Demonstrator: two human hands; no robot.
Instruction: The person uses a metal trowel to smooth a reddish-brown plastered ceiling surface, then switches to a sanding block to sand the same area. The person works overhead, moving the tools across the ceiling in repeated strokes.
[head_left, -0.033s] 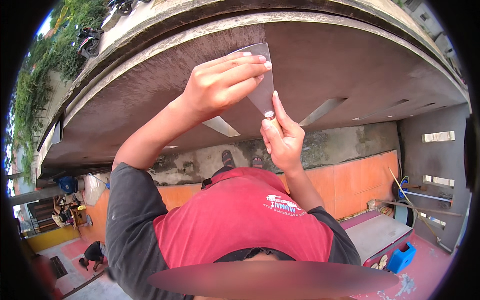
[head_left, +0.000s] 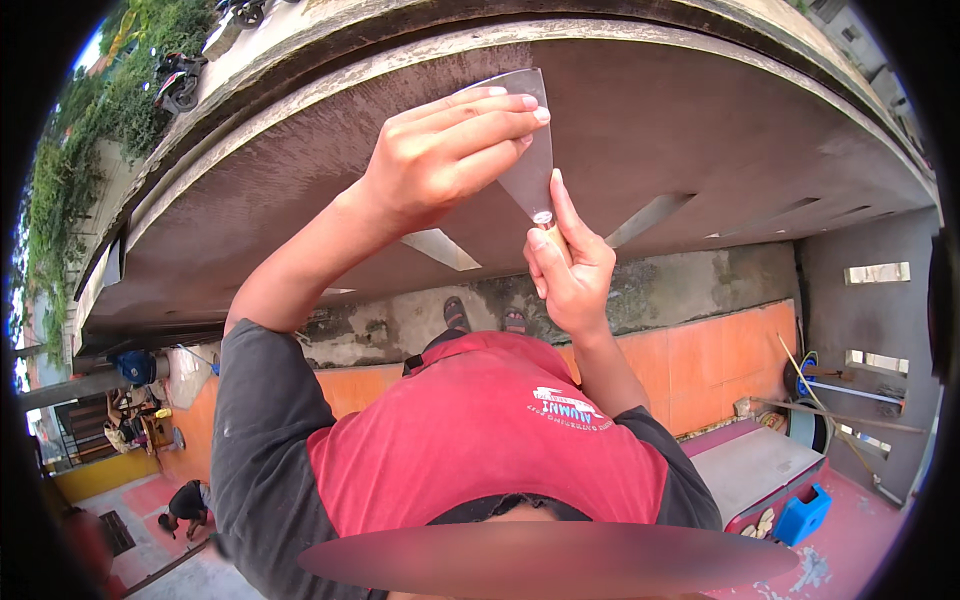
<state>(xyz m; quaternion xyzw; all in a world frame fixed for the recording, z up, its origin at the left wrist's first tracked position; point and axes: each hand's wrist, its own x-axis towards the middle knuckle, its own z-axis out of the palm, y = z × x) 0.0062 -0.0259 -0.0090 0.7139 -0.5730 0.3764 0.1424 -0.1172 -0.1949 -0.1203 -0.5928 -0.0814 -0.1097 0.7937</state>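
Observation:
A putty knife with a wide grey metal blade [head_left: 530, 170] and a light wooden handle [head_left: 557, 240] is up against the grey wall [head_left: 680, 130], its broad edge pointing toward the wall's top. My right hand [head_left: 575, 265] is closed round the handle, the thumb stretched along it toward the blade. Across the blade lie the extended fingers of my left hand [head_left: 445, 150], flat against the metal; its thumb is hidden. Left of the blade the wall surface looks streaky and rough, while to the right it appears smoother and darker.
Slanted openings [head_left: 650, 220] pierce the wall lower down. Behind me run an orange tiled ledge [head_left: 700, 355], a grey-topped bench [head_left: 760, 465] and a blue plastic stool [head_left: 803, 515]. A long pole [head_left: 830, 400] leans at the right. Another person [head_left: 187, 508] bends down at the lower left.
Both hands and the putty knife have shifted slightly upward along the wall, toward its top edge, and a touch to the right. The grip looks the same.

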